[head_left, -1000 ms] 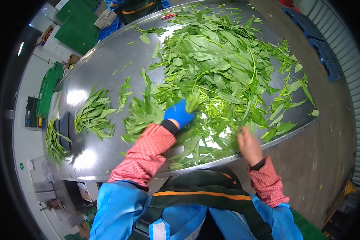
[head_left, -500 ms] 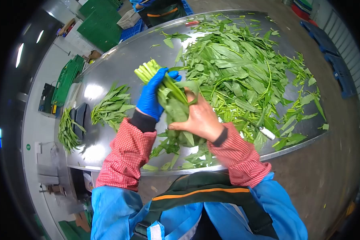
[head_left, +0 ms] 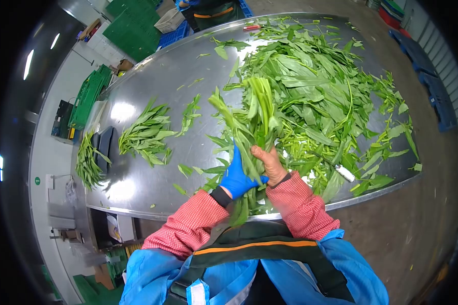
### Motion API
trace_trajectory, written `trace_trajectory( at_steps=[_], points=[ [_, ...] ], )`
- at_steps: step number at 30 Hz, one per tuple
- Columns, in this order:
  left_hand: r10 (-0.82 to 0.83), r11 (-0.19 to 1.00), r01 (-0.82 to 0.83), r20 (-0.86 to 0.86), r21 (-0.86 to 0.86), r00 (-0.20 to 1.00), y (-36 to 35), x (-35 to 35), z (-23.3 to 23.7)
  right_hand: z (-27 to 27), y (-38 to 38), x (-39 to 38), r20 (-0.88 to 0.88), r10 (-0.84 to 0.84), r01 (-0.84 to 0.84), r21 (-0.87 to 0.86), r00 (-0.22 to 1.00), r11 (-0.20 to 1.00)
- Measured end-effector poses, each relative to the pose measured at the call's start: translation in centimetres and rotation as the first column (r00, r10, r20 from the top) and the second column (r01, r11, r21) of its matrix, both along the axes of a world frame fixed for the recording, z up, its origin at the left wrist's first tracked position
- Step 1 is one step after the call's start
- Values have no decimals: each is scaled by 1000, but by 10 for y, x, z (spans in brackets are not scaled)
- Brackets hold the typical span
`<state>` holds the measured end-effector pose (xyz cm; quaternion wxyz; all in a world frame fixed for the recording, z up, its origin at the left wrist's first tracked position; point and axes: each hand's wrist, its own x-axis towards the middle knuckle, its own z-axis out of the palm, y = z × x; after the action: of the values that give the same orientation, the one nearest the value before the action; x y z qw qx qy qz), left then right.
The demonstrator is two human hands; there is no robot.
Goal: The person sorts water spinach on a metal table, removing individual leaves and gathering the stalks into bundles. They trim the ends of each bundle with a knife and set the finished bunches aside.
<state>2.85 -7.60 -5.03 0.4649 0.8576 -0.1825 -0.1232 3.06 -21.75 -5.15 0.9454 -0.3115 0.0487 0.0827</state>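
Close to the table's near edge, I hold a bunch of long-leaved greens (head_left: 259, 109) that look like water spinach, its pale stem ends pointing away from me. My left hand (head_left: 239, 175), in a blue glove, is wrapped around the leafy lower part from the left. My bare right hand (head_left: 270, 163) grips the same part from the right, thumb across the leaves. Some leaves hang below both hands. Just beyond and to the right lies a big loose pile of the greens (head_left: 310, 84), with cut stem pieces (head_left: 303, 147) along its near side.
On the metal table (head_left: 152, 195), a bundle of greens (head_left: 146, 133) and another bundle (head_left: 89, 165) by a dark block (head_left: 105, 147) lie left. A white-handled object (head_left: 345, 173) sits right; a red item (head_left: 251, 28) is far. Another person (head_left: 213, 12) stands beyond.
The bunch has moved right and towards me, its stem ends swinging from up-left to nearly straight away. My left hand has shifted from near the stem ends down to the leaves.
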Motion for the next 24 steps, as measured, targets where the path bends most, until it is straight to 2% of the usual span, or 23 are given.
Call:
trace_trajectory(
  at_steps=[1,4,5,6,7,8,10,11,13,14,15,16,17,18,20,21,22,23,24],
  points=[
    [-21,1000,21,44,-1,999,1,1,-8,-2,-2,0,3,-3,3,15,1000,1000],
    [-306,903,226,176,367,936,32,15,-14,-3,-15,6,94,-38,27,116,995,993],
    [-237,965,181,336,191,912,40,22,-8,3,-27,11,100,-47,32,153,994,988],
    [-32,999,35,167,-17,985,29,16,39,8,-40,14,107,-57,36,191,993,981],
    [-93,956,29,208,291,974,32,20,58,8,-50,14,90,7,-25,203,996,979],
    [-163,822,4,228,570,960,42,22,67,4,-54,11,-9,0,1,79,1000,997],
    [-227,870,-7,413,493,882,61,25,46,-1,-60,12,-184,-45,12,-178,982,984],
    [-253,891,-3,503,454,826,72,30,37,-1,-64,12,-312,-203,125,-253,928,959],
    [-251,834,-11,397,551,882,94,37,48,-11,-96,8,-184,-253,153,-432,950,889],
    [-246,803,-11,347,596,905,100,40,55,-16,-106,10,-111,-270,177,-514,956,839],
    [-176,823,-47,334,566,926,100,41,64,-4,-103,10,-20,-293,219,-618,956,755],
    [-164,902,-29,403,431,901,105,47,64,18,-95,5,67,-308,263,-707,949,657],
    [-239,843,-56,464,535,853,113,49,63,33,-84,0,149,-312,305,-780,938,546],
    [-318,773,-94,510,628,799,119,48,61,39,-71,0,145,-262,248,-874,954,419],
    [-240,821,-66,447,567,862,104,38,58,62,-43,-2,202,-71,200,-979,977,-33],
    [-207,843,-51,410,536,888,97,35,58,53,-32,3,169,9,168,-979,986,-115],
    [-204,809,-44,351,586,914,94,31,61,42,-23,5,121,86,136,-971,989,-197],
    [-195,773,-36,292,633,936,92,28,65,34,-19,6,24,146,56,-974,989,-219],
    [-178,736,-30,237,676,955,91,26,67,22,-20,9,39,131,60,-985,991,-160]
  ],
)
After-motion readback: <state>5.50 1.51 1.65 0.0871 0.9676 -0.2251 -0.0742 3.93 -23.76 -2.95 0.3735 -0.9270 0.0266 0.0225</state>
